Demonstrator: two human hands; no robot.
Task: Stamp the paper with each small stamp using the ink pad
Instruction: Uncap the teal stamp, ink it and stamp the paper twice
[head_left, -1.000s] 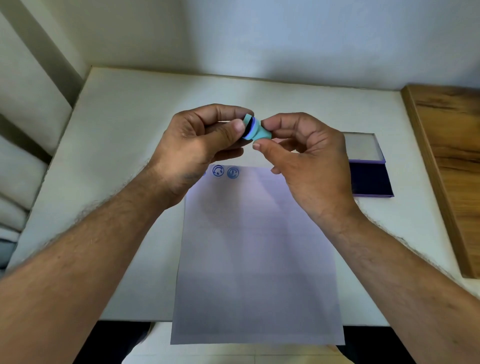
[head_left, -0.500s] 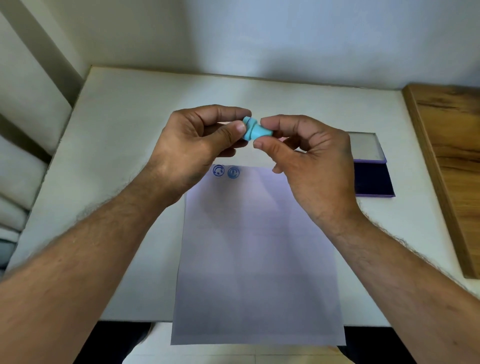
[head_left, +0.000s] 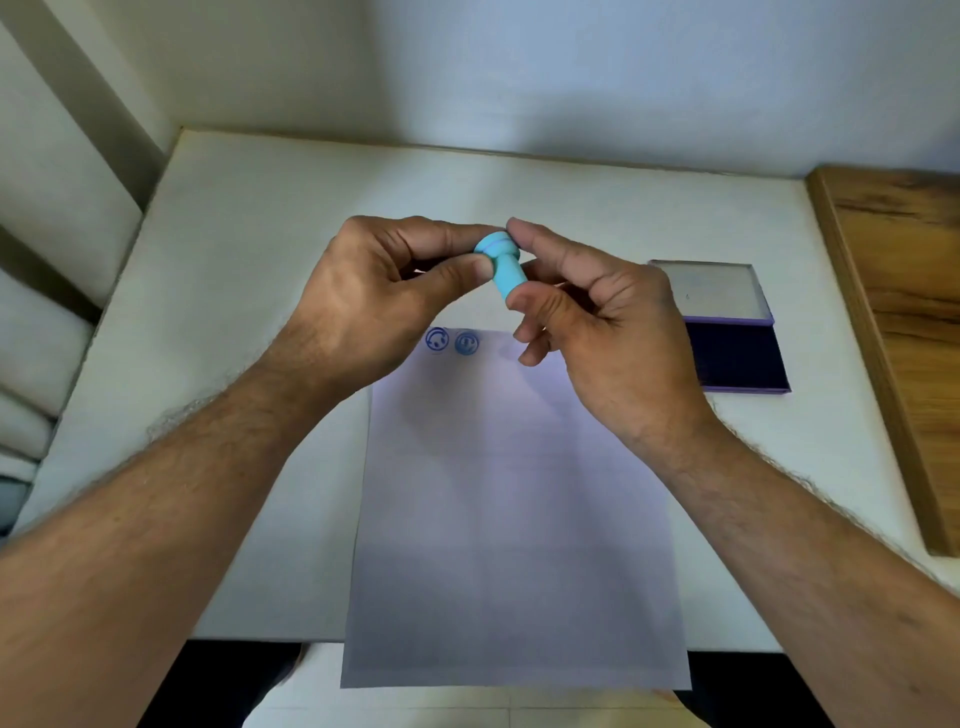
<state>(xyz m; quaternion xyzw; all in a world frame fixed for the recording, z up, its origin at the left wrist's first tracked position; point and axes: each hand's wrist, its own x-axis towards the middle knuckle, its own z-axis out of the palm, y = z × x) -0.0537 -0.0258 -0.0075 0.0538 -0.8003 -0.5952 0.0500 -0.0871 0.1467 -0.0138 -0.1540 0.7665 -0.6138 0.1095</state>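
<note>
A small light-blue stamp (head_left: 503, 265) is held in the air above the top edge of the white paper (head_left: 514, 499). My left hand (head_left: 384, 301) pinches its wide cap end between thumb and forefinger. My right hand (head_left: 597, 317) pinches its narrow handle end with thumb and fingers. Two round blue prints (head_left: 452, 341) sit side by side at the paper's top left. The open ink pad (head_left: 737, 358), dark blue with its lid folded back, lies on the table right of my right hand. No other stamps show.
The white table (head_left: 249, 249) carries the paper, whose near end hangs over the front edge. A wooden board (head_left: 904, 312) lies along the right side. A wall stands behind the table, and cushions sit at far left.
The stamp has turned between my fingers, from lying sideways to standing more upright with its cap end up. Both hands stayed above the paper's top edge.
</note>
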